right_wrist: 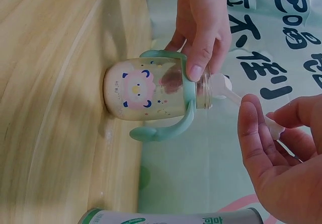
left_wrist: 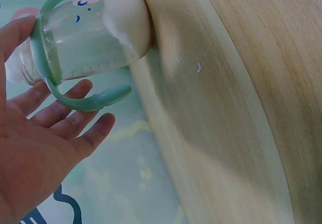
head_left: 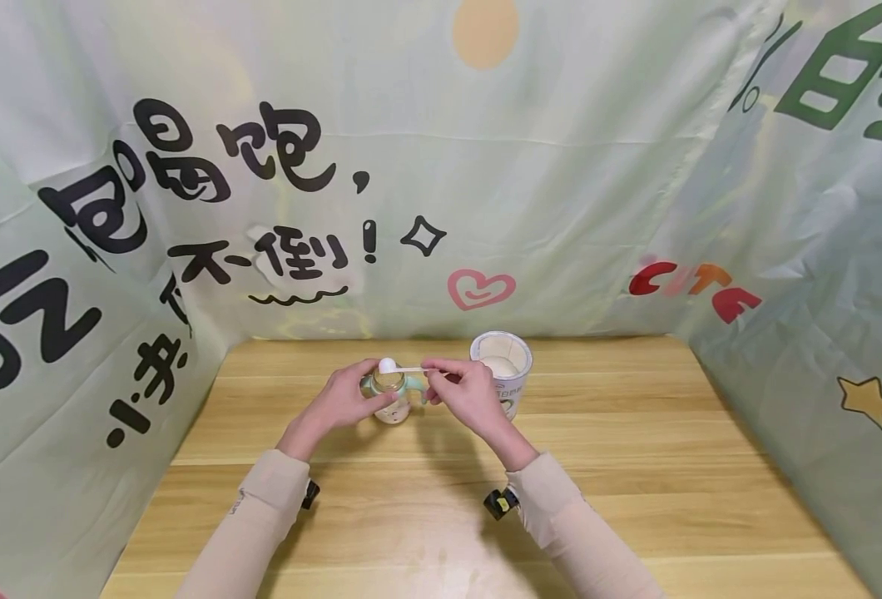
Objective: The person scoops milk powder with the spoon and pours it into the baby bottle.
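A clear baby bottle (head_left: 393,412) with green side handles and a cartoon animal print stands upright on the table, its lid off. Pale powder (left_wrist: 130,25) lies in its bottom. My left hand (head_left: 345,399) holds the bottle by the neck, with thumb and fingers on opposite sides at the green handle ring. Between thumb and fingers, my right hand (right_wrist: 284,143) pinches the long thin handle of a white scoop (right_wrist: 220,85). The scoop's bowl, heaped with white powder (head_left: 387,364), is right at the bottle's open mouth.
Just right of the bottle, behind my right hand, stands an open milk powder can (head_left: 514,389) with pale powder inside. White specks (left_wrist: 199,68) of powder dot the wooden table (head_left: 636,466). Printed cloth (head_left: 583,183) walls in the back and sides.
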Available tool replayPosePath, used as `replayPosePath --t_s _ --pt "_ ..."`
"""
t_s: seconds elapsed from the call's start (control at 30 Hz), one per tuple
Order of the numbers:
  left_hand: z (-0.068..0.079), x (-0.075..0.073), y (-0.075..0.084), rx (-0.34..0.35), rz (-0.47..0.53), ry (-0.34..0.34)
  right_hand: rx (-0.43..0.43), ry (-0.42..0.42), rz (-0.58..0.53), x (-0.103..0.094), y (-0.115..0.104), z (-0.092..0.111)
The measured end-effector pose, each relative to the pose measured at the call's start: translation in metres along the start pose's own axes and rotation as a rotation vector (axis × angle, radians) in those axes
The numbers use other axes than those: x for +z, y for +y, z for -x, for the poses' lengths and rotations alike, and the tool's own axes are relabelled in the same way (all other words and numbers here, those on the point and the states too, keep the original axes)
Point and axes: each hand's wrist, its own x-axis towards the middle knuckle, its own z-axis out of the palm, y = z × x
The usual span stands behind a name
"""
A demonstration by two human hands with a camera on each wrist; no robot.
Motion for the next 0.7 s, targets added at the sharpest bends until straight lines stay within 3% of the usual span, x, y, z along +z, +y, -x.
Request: replayPosePath --t_s 0.7 --pt "-0.0014 0.0011 -0.0007 0.003 -0.012 0.001 -0.031 0.003 0.063 0.0011 0.0041 0.0005"
